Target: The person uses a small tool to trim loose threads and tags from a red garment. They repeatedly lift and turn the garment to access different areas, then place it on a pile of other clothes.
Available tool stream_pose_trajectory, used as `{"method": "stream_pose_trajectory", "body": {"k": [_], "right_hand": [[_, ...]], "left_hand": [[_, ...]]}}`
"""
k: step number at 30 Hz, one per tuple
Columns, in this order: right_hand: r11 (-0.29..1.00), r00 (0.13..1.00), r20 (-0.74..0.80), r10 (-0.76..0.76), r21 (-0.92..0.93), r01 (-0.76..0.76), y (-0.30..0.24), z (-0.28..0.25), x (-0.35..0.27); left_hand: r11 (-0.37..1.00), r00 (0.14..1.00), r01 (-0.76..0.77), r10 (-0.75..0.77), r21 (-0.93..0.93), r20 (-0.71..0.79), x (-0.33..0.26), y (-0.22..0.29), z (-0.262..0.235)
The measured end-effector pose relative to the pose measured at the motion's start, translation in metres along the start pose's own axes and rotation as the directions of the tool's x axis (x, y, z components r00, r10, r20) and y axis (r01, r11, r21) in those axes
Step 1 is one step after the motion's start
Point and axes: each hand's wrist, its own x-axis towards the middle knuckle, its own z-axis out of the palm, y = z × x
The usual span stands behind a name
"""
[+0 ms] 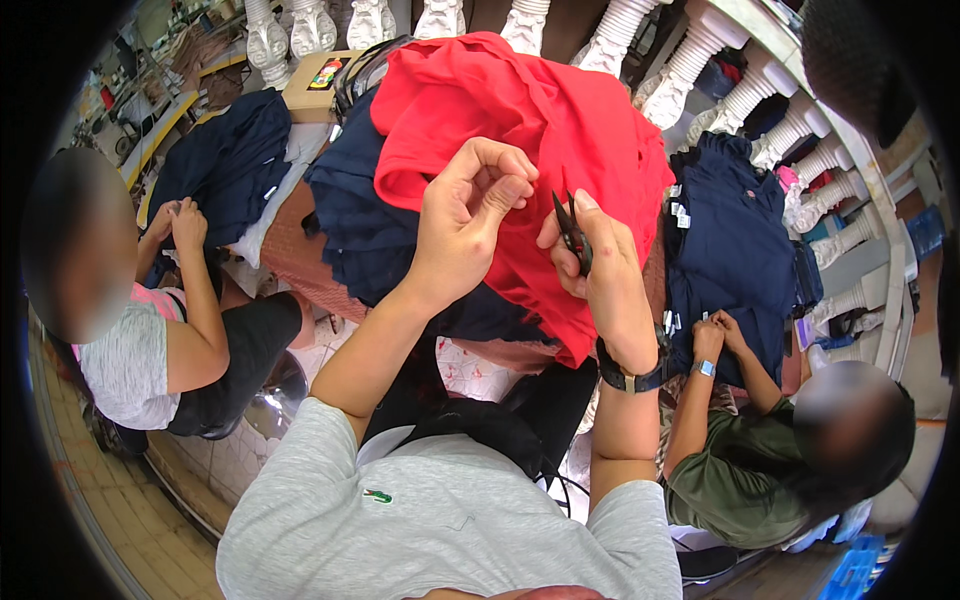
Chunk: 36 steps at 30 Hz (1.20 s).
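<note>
A red garment [520, 130] lies bunched over a pile of dark navy clothes [350, 230] in front of me. My left hand [470, 215] pinches a fold of the red fabric, fingers curled closed on it. My right hand [600, 265] holds small black thread snips [572, 232], blades pointing up next to the pinched fabric. A dark watch sits on my right wrist.
A person in a grey top sits at the left, hands on a navy garment [225, 160]. Another person in an olive shirt at the right handles navy clothes [735, 250] with white tags. White balusters [690, 60] line the back. A cardboard box [320, 80] stands behind.
</note>
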Motion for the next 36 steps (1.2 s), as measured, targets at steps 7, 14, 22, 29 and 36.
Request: {"method": "stream_pose_trajectory", "body": {"k": [7,14,22,29,36], "right_hand": [[0.988,0.999,0.027,-0.033,-0.153,0.037,0.001,0.008,0.012],[0.953,0.999,0.023,-0.048,-0.299,0.053,0.002,0.007,0.018],[0.950,0.998,0.017,-0.064,-0.305,0.066,0.000,0.009,0.022],[0.944,0.994,0.020,-0.112,-0.309,0.113,0.003,0.011,0.028],[0.945,0.963,-0.140,-0.229,-0.269,0.186,-0.011,-0.024,-0.001]], "left_hand": [[0.988,0.996,-0.083,0.087,0.129,-0.023,-0.005,-0.002,-0.006],[0.990,0.995,-0.090,0.093,0.105,-0.024,-0.006,-0.001,-0.008],[0.989,0.995,-0.101,0.104,0.110,-0.014,-0.008,0.000,-0.008],[0.981,0.995,-0.097,0.099,0.169,-0.003,-0.008,0.001,-0.008],[0.727,0.943,-0.109,-0.140,0.678,0.301,-0.017,0.049,-0.034]]}}
